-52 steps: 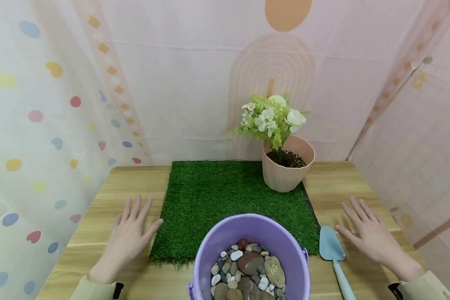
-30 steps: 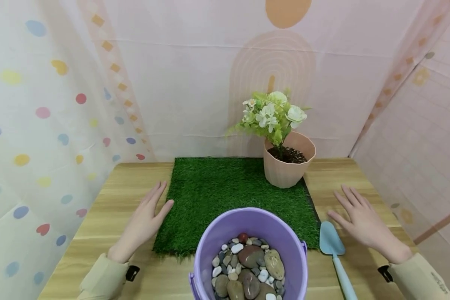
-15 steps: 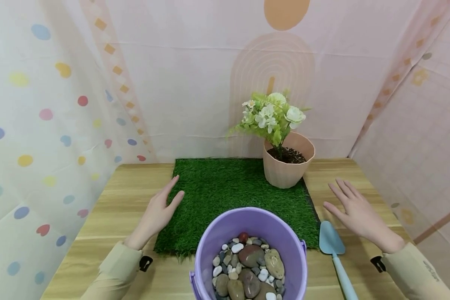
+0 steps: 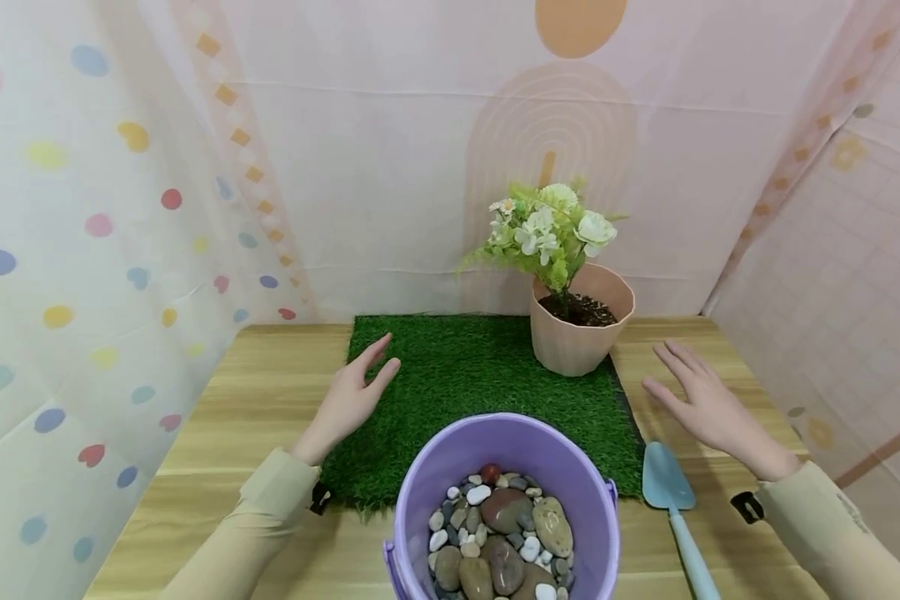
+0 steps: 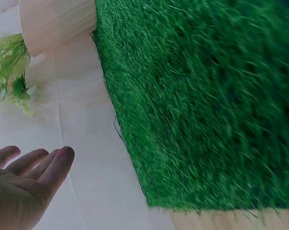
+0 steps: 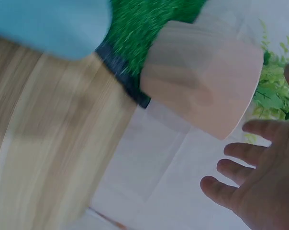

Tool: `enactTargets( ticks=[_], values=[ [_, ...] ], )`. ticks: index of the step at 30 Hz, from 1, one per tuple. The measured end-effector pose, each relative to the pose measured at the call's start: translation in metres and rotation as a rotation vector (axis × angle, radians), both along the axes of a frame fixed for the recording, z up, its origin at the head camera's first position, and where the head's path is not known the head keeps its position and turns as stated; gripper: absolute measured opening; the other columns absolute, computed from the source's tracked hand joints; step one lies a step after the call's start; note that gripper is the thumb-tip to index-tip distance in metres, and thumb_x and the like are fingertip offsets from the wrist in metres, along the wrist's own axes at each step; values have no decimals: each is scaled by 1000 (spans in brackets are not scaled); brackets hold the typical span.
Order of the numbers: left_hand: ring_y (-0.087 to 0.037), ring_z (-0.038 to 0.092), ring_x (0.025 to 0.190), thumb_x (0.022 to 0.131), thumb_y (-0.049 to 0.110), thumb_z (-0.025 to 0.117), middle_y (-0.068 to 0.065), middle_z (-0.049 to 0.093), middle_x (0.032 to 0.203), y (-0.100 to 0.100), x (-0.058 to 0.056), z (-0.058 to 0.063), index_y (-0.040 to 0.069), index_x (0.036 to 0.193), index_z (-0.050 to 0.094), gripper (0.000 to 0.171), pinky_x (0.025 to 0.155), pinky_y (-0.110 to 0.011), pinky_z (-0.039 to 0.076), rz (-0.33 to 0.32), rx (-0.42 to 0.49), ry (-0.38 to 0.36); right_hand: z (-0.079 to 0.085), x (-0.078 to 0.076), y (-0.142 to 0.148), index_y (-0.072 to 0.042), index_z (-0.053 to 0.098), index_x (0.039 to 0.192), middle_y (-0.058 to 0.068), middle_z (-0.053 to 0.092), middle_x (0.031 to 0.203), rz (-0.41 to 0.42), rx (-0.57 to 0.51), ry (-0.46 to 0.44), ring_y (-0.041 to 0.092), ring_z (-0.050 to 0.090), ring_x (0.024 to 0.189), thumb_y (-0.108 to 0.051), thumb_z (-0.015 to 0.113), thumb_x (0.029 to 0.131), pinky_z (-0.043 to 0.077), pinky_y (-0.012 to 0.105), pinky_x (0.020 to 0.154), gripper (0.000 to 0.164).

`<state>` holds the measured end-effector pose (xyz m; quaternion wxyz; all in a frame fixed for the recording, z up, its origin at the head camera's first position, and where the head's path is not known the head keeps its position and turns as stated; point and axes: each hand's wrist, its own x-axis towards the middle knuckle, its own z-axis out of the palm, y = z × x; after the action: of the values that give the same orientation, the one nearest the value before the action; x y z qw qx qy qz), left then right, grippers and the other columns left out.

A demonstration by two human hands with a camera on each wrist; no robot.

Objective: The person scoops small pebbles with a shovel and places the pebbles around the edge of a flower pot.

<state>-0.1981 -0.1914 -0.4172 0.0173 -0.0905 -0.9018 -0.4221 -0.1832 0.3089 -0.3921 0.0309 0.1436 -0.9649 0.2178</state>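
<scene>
My left hand hovers over the left side of the green turf mat, fingers loosely extended and holding nothing. To the right of the mat, my right hand is in the air, fingers extended, with nothing in it. A peach flowerpot with dark soil stands on the mat's back right corner; white flowers with green leaves rise from it. In the right wrist view, the pot appears beyond my fingers. A light blue trowel lies below my right hand.
A purple bucket at the front centre contains stones of several sizes. All this is on a wooden table. Patterned cloth hangs behind the table and at both sides.
Both hands have moved forward. The left one has gone right, from the bare wood to above the mat; the right one has shifted slightly left, towards the pot.
</scene>
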Motion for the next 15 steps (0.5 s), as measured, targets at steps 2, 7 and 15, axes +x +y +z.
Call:
enactTargets(
  ticks=[2, 7, 15],
  values=[
    [-42, 44, 153, 111, 53, 44, -14, 35, 172, 3, -3, 0, 21, 168, 28, 68, 119, -63, 44, -14, 12, 0, 2, -4, -2, 1, 27, 165, 34, 21, 171, -7, -54, -11, 61, 21, 154, -44, 50, 111, 21, 78, 121, 74],
    [-41, 45, 152, 110, 55, 46, -11, 36, 172, 13, -13, 2, 22, 168, 29, 69, 118, -64, 45, -47, 66, -17, 5, -16, -9, -1, 24, 167, 32, 22, 171, -23, -92, -11, 59, 20, 156, -45, 48, 111, 20, 76, 123, 75],
    [-37, 46, 153, 110, 56, 45, -10, 37, 172, 32, -32, 10, 23, 168, 29, 69, 120, -62, 44, -78, 95, -56, 7, -34, -18, 4, 24, 165, 35, 23, 169, -32, -104, -14, 59, 22, 156, -46, 47, 111, 20, 75, 125, 77]
  ],
)
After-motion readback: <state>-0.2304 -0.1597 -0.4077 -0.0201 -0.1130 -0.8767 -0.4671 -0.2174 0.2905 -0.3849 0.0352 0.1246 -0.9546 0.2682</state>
